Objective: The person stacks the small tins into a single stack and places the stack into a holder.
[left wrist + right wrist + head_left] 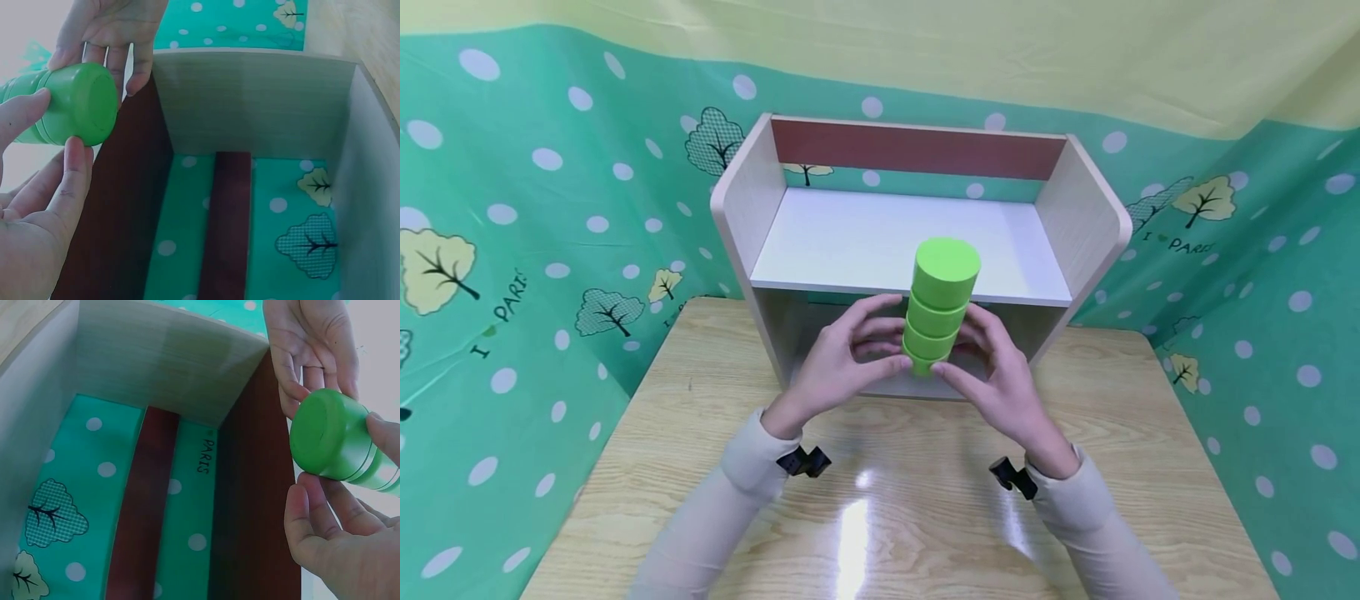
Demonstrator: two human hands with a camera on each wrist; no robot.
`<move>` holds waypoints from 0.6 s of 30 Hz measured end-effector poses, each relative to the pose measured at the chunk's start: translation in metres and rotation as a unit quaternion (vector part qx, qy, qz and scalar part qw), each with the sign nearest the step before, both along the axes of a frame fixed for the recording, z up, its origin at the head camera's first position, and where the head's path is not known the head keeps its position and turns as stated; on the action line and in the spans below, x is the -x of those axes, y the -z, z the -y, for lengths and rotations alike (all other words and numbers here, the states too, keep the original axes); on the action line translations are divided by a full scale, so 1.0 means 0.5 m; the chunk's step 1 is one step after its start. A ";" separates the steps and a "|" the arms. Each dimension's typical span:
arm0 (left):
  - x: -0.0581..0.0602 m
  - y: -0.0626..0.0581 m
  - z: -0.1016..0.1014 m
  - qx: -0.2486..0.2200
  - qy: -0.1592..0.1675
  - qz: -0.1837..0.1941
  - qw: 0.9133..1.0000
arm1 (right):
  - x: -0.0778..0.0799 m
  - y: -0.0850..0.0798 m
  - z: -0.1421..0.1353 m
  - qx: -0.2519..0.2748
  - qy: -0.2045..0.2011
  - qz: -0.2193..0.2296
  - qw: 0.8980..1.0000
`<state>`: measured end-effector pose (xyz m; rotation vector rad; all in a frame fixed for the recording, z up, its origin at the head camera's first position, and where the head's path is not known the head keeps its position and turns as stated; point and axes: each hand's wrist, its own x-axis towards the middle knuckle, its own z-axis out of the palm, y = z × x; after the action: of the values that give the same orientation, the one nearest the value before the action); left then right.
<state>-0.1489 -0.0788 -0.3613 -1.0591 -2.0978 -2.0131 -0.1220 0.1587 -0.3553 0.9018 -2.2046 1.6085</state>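
A bright green ridged cylinder (pixel 938 304), made of stacked round sections, stands upright between both hands in the head view, just in front of the shelf unit. My left hand (pixel 850 350) holds its left side, with the thumb low on the near face and the fingers round behind. On the other side, my right hand (pixel 996 383) grips it the same way, its thumb near the lower end. The flat base of the green cylinder (pixel 94 103) shows between the fingertips in the left wrist view. The right wrist view shows that base (pixel 319 434) too, with fingers beneath it.
A two-tier shelf unit (pixel 891 242) with pale side panels and a reddish-brown back strip (pixel 917 152) stands at the back of the wooden table (pixel 925 517). Behind it and at both sides hangs a green dotted cloth (pixel 580 158). Small black devices (pixel 803 461) sit at both wrists.
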 end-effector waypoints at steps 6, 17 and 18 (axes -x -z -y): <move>0.004 -0.017 0.001 0.000 0.000 -0.003 1.000 | 0.007 -0.015 0.003 0.005 -0.006 -0.013 1.000; 0.014 -0.054 0.002 0.001 -0.003 -0.008 1.000 | 0.019 -0.049 0.003 0.000 -0.005 -0.024 1.000; 0.015 -0.057 0.002 0.000 -0.002 -0.010 1.000 | 0.020 -0.052 0.003 0.000 -0.005 -0.023 1.000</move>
<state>-0.1566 -0.0798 -0.3330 -1.0695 -2.0887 -1.9932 -0.1319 0.1570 -0.3295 0.9424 -2.1732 1.5766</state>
